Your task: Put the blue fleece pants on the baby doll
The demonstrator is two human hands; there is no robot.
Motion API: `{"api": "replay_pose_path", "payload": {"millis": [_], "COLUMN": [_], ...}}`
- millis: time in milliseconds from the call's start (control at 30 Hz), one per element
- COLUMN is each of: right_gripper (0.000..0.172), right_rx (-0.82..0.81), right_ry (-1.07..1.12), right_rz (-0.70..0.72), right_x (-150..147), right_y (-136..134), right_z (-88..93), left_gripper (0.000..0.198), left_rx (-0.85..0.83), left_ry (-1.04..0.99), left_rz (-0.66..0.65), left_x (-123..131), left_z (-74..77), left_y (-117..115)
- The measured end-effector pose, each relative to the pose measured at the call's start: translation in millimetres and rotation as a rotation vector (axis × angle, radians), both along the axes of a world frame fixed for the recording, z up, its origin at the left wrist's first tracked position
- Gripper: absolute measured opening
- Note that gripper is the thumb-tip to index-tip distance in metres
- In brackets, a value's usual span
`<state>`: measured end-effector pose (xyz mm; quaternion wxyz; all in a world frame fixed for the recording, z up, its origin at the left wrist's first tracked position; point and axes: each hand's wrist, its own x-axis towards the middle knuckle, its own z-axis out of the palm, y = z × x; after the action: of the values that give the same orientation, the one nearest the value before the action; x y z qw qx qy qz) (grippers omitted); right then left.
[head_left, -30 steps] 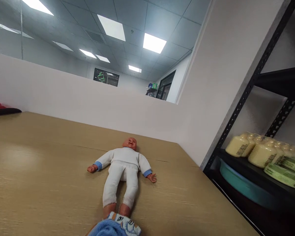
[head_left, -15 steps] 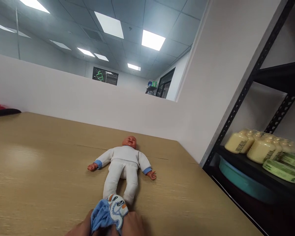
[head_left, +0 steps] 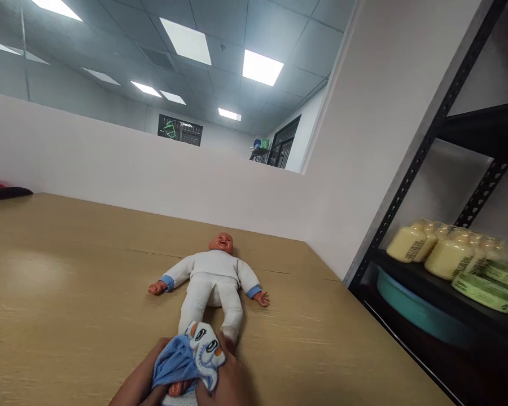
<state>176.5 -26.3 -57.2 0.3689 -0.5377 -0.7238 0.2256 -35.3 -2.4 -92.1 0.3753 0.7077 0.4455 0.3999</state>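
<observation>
A baby doll (head_left: 215, 268) in a white top and white trousers lies on its back, head away from me, arms spread. Around its lower leg on the left is a blue terry garment (head_left: 175, 361) with a white animal face sewn on it. My left hand (head_left: 146, 378) grips the garment's left side, its fingers mostly hidden by the cloth. My right hand (head_left: 232, 375) is closed on the other side, close to the doll's other ankle. A reddish doll foot (head_left: 178, 388) shows below the blue cloth, between my hands.
The doll lies on a wooden tabletop (head_left: 88, 293) that meets a white wall (head_left: 131, 169). To the right, a black metal shelf (head_left: 381, 259) holds cream-coloured bottles (head_left: 449, 256), green packs (head_left: 486, 290) and a teal basin (head_left: 419, 310). A red and black item (head_left: 4, 192) sits far left.
Both hands and the blue garment have moved slightly up, toward the doll's body. The doll's foot now shows below the cloth, and the leg on the right has shifted a little outward.
</observation>
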Motion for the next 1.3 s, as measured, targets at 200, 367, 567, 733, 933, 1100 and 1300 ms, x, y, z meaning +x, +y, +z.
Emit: {"api": "replay_pose_path", "payload": {"millis": [200,367,567,733,933,1100,1300], "right_gripper": [0.082,0.068,0.044,0.064,0.076,0.038,0.042], "right_rx": [0.023,0.039,-0.137,-0.138,-0.187,-0.232,-0.252], "right_ry": [0.016,0.2,0.264,0.212,0.067,0.066,0.016], "right_rz": [0.102,0.223,0.494,0.534,0.427,0.08,0.081], "right_x": [8.8,22.9,45.2,39.9,57.3,89.8,96.9], "right_y": [11.1,22.5,70.0,71.4,22.1,4.7,-0.4], "right_z": [21.0,54.9,58.2,63.3,91.6,59.3,28.9], "left_gripper": [0.052,0.046,0.036,0.032,0.029,0.053,0.061], "left_rx": [0.044,0.04,0.4,0.329,0.162,0.067,0.036], "left_ry": [-0.084,0.12,0.339,0.26,0.198,0.145,0.254], "left_rz": [-0.102,-0.15,-0.184,-0.265,-0.245,-0.159,-0.375], "left_x": [-2.9,-7.8,-21.7,-24.0,-27.2,-29.0,24.3], "left_z": [16.6,44.2,54.8,56.2,70.1,89.7,139.5], "left_y": [18.3,37.0,83.0,92.3,65.4,48.3,36.8]}}
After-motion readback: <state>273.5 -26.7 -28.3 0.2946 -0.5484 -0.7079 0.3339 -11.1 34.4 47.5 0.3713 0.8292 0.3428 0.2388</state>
